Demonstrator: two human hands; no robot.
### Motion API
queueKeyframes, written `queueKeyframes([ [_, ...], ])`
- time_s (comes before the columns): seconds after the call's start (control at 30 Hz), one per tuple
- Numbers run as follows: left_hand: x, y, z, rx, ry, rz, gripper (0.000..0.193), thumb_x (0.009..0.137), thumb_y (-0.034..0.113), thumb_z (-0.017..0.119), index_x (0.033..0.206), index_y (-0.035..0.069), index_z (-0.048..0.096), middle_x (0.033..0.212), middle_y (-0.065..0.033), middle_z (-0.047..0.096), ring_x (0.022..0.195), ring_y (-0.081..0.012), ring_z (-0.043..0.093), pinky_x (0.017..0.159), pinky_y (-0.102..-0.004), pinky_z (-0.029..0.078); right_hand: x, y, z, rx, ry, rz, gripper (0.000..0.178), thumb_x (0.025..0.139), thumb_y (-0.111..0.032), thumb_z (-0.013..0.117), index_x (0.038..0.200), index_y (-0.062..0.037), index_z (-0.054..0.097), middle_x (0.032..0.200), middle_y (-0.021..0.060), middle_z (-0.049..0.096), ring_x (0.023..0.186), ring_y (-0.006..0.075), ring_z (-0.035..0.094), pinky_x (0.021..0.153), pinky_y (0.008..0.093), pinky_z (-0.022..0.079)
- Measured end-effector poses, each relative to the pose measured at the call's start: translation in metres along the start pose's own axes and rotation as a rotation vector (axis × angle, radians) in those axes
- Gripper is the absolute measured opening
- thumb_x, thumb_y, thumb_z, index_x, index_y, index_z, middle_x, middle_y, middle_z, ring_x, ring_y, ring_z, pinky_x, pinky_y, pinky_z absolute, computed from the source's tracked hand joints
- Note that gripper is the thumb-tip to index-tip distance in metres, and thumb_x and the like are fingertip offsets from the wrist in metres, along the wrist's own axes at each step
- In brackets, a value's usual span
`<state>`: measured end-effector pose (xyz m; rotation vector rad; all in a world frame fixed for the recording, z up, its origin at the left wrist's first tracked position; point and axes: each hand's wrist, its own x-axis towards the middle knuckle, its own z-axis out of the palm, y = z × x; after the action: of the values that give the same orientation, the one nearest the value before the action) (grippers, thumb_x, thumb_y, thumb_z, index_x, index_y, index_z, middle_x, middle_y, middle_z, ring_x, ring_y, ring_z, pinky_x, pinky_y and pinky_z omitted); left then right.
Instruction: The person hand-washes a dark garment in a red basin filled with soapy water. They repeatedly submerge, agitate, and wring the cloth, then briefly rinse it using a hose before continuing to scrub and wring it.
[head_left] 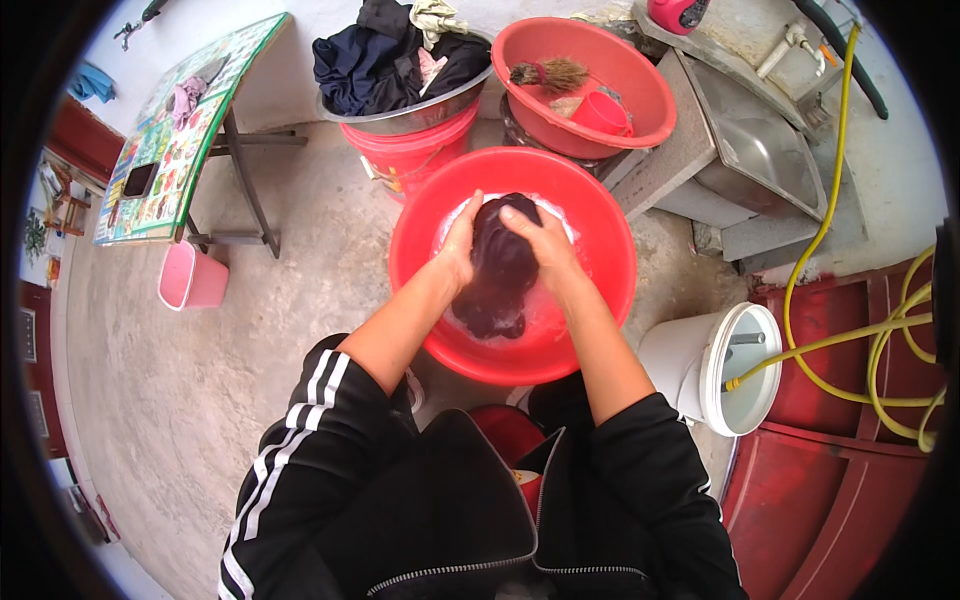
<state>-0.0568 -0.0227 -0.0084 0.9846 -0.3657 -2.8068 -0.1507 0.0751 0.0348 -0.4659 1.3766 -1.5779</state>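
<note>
Between left hand [461, 240] and right hand [546, 243], touching both, is a dark cloth [497, 272].

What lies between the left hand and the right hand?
In the head view, a bunched dark cloth lies between the left hand and right hand.

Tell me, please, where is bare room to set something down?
Bare concrete floor lies between the pink bin and the large red basin. Crowded: inside that basin, where the left hand and right hand hold dark cloth, and the steel bowl heaped with clothes.
</note>
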Motion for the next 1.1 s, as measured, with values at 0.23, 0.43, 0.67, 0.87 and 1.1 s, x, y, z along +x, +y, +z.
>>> queueKeyframes([
  [0.23,0.011,0.01,-0.008,0.027,0.033,0.099,0.026,0.089,0.03,0.056,0.103,0.009,0.062,0.103,-0.0109,0.065,0.094,-0.0258,0.062,0.082,-0.0454,0.051,-0.004,0.017,-0.01,-0.368,0.117,-0.39,0.025,0.075,-0.01,0.066,0.097,0.0005,0.06,0.089,0.0095,0.065,0.081,0.0162,0.062,0.073,0.0296,0.05],
  [0.43,0.024,-0.005,-0.032,-0.061,-0.36,0.068,0.023,0.09,0.031,0.054,0.082,0.011,0.06,0.073,-0.0086,0.064,0.067,-0.0236,0.062,0.064,-0.0389,0.052,-0.034,0.022,0.033,-1.041,-0.014,-0.979,0.027,0.068,-0.022,0.071,0.084,-0.0064,0.055,0.085,0.0109,0.058,0.075,0.0306,0.061,0.063,0.0387,0.048],
  [0.67,-0.001,-0.013,0.02,-0.059,0.067,0.058,0.031,0.091,0.039,0.05,0.074,0.014,0.055,0.072,-0.0067,0.061,0.068,-0.0243,0.06,0.068,-0.0432,0.052,-0.002,0.015,-0.012,-0.841,0.383,-0.665,0.023,0.073,-0.016,0.062,0.093,-0.0076,0.056,0.093,0.0149,0.058,0.081,0.0348,0.06,0.07,0.0422,0.048],
  [0.87,0.022,-0.01,-0.015,0.193,0.023,0.23,0.034,0.094,0.039,0.043,0.073,0.015,0.052,0.068,-0.0048,0.056,0.065,-0.0205,0.057,0.057,-0.0368,0.049,-0.046,0.025,0.035,-1.031,0.002,-0.949,0.016,0.071,-0.019,0.067,0.079,-0.0105,0.057,0.085,0.0064,0.055,0.071,0.0266,0.059,0.055,0.0371,0.048],
  [1.1,-0.012,-0.03,0.034,0.013,0.14,0.11,0.027,0.091,0.037,0.052,0.077,0.015,0.059,0.078,-0.0048,0.063,0.072,-0.0187,0.06,0.067,-0.0348,0.05,-0.004,0.021,-0.012,-1.011,0.413,-0.891,0.014,0.073,-0.016,0.066,0.07,-0.0074,0.055,0.071,0.0094,0.054,0.061,0.0305,0.057,0.051,0.0395,0.046],
])
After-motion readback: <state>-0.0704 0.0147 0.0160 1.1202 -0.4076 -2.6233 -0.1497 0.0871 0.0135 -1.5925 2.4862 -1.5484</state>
